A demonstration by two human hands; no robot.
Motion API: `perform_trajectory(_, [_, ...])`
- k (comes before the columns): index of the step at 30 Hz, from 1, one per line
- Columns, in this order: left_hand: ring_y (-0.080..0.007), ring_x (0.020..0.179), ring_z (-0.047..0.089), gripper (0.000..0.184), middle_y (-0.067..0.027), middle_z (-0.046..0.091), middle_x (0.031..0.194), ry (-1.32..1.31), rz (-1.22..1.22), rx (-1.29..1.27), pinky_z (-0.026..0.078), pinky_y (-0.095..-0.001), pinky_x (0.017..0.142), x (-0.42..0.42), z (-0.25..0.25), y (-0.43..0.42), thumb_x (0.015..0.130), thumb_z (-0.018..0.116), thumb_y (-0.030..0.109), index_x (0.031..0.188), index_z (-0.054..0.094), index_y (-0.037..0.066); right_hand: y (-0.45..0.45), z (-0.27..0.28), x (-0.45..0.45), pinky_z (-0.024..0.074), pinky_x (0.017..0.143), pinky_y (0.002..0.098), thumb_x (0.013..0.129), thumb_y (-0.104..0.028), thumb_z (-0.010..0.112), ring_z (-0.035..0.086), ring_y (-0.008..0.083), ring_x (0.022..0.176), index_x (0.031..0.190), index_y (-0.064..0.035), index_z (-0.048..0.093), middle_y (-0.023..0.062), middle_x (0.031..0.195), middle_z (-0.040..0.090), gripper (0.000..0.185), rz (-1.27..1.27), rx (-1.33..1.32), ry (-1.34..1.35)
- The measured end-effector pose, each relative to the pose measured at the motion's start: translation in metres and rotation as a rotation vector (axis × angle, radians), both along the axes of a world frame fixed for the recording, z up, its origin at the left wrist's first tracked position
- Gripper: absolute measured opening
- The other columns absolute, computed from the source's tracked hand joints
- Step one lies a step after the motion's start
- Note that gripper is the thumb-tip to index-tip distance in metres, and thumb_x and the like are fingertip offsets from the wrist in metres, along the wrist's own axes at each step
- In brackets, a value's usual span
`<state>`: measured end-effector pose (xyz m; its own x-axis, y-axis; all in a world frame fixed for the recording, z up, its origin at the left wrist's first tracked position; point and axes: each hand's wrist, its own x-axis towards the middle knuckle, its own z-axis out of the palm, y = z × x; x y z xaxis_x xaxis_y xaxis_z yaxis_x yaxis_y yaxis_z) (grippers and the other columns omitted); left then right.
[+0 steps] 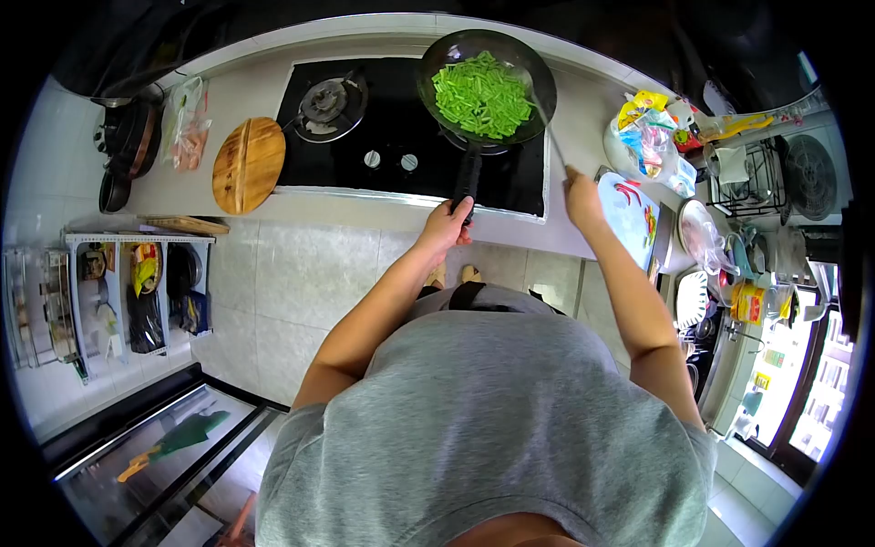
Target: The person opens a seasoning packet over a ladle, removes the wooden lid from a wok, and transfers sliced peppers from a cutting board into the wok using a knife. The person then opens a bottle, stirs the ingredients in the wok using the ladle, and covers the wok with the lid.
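Observation:
A dark wok (541,77) sits over the right burner of the black stove, holding a heap of chopped green pieces that look like green beans (483,96). My left hand (445,230) is closed around the wok's black handle (468,173), thumb on top. To the right of the wok, my right hand (582,199) is closed on the end of a long, thin spatula (554,141). The spatula's far end reaches over the wok's right side into the green pieces, and its head cannot be made out.
The left burner (324,105) holds no pan. A round wooden lid (249,166) lies left of the stove. Right of my right hand is a cutting board (627,219) with red pieces on it. Behind it stand plastic bags (645,137) and a dish rack (747,178).

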<state>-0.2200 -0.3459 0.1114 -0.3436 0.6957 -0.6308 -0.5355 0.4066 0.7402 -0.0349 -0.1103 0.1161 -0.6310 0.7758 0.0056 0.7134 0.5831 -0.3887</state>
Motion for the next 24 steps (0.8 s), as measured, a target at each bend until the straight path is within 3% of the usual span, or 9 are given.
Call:
perform_trajectory(3, [-0.0097, 0.061, 0.053, 0.042, -0.004, 0.057, 0.084, -0.005, -0.004, -0.002, 0.053, -0.0306, 0.062, 0.0, 0.001, -0.001, 0.093, 0.061, 0.046, 0.103, 0.054, 0.006, -0.023, 0.037, -0.039, 0.0369, 0.042, 0.0303, 0.095, -0.008, 0.052, 0.05, 0.0172, 0.05, 0.13, -0.0074, 0.054, 0.0058, 0.064, 0.051, 0.035, -0.304, -1.307, 0.398])
perform_trajectory(4, [-0.0097, 0.061, 0.053, 0.042, -0.004, 0.057, 0.084, -0.004, -0.002, -0.007, 0.053, -0.0306, 0.062, 0.0, 0.001, -0.001, 0.093, 0.061, 0.046, 0.103, 0.054, 0.006, -0.024, 0.039, -0.041, 0.0369, 0.042, 0.0303, 0.095, -0.008, 0.052, 0.05, 0.0172, 0.05, 0.13, -0.0074, 0.054, 0.0058, 0.064, 0.051, 0.035, -0.302, -1.312, 0.398])
perform_trajectory(9, [-0.0101, 0.06, 0.052, 0.041, -0.0038, 0.057, 0.083, 0.01, -0.017, -0.017, 0.053, -0.0303, 0.06, -0.006, 0.004, -0.004, 0.094, 0.06, 0.045, 0.101, 0.054, 0.005, -0.027, 0.047, -0.057, 0.0217, 0.038, 0.0232, 0.097, -0.013, 0.053, 0.031, 0.0054, 0.045, 0.13, -0.0139, 0.058, -0.0044, 0.06, 0.039, 0.034, -0.205, -1.232, 0.469])
perform_trajectory(10, [-0.0101, 0.06, 0.052, 0.041, -0.0038, 0.057, 0.083, 0.007, -0.018, -0.019, 0.053, -0.0303, 0.06, -0.008, 0.003, -0.004, 0.094, 0.06, 0.045, 0.101, 0.054, 0.005, -0.031, 0.059, -0.05, 0.0295, 0.041, 0.0268, 0.095, -0.014, 0.057, 0.038, 0.0069, 0.048, 0.13, -0.0131, 0.06, -0.0021, 0.059, 0.044, 0.035, -0.195, -0.988, 0.345])
perform_trajectory(11, [-0.0102, 0.06, 0.052, 0.04, -0.0038, 0.057, 0.083, 0.0, -0.015, 0.0, 0.053, -0.0302, 0.06, -0.009, 0.001, -0.005, 0.094, 0.06, 0.045, 0.101, 0.054, 0.006, -0.032, 0.066, -0.039, 0.0295, 0.041, 0.0268, 0.095, -0.014, 0.057, 0.038, 0.0069, 0.048, 0.13, -0.0131, 0.06, -0.0021, 0.059, 0.044, 0.035, -0.2, -0.992, 0.341])
perform_trajectory(13, [-0.0103, 0.059, 0.052, 0.04, -0.0037, 0.057, 0.082, -0.013, -0.013, 0.017, 0.053, -0.0301, 0.059, -0.009, 0.001, -0.006, 0.094, 0.06, 0.045, 0.1, 0.054, 0.006, -0.034, 0.081, -0.019, 0.0455, 0.056, 0.0367, 0.09, -0.012, 0.059, 0.056, 0.0259, 0.055, 0.127, -0.0113, 0.061, 0.0136, 0.065, 0.06, 0.036, 0.047, -0.32, 0.12])
perform_trajectory(16, [-0.0103, 0.059, 0.053, 0.039, -0.0034, 0.058, 0.081, -0.002, -0.035, 0.018, 0.053, -0.0304, 0.06, -0.011, 0.002, -0.008, 0.094, 0.06, 0.044, 0.099, 0.055, 0.006, -0.056, 0.132, -0.001, 0.049, 0.071, 0.0427, 0.088, -0.012, 0.061, 0.063, 0.0377, 0.072, 0.124, -0.0115, 0.063, 0.0231, 0.076, 0.063, 0.036, 0.063, -0.148, -0.03])
perform_trajectory(20, [-0.0104, 0.059, 0.053, 0.04, -0.003, 0.058, 0.08, -0.018, -0.034, 0.019, 0.054, -0.0306, 0.062, -0.011, 0.0, -0.005, 0.094, 0.06, 0.045, 0.1, 0.055, 0.006, -0.069, 0.138, 0.015, 0.0487, 0.072, 0.0461, 0.088, -0.013, 0.061, 0.063, 0.0416, 0.079, 0.124, -0.0121, 0.063, 0.0249, 0.081, 0.064, 0.036, 0.037, -0.154, -0.092])
perform_trajectory(24, [-0.0105, 0.058, 0.053, 0.039, -0.0032, 0.059, 0.081, -0.01, -0.012, -0.004, 0.054, -0.0306, 0.062, -0.008, 0.004, -0.003, 0.094, 0.061, 0.045, 0.101, 0.055, 0.007, -0.064, 0.09, -0.002, 0.0534, 0.073, 0.0475, 0.093, -0.01, 0.048, 0.067, 0.0388, 0.083, 0.129, -0.0177, 0.058, 0.0214, 0.088, 0.068, 0.039, 0.087, 0.007, -0.298])
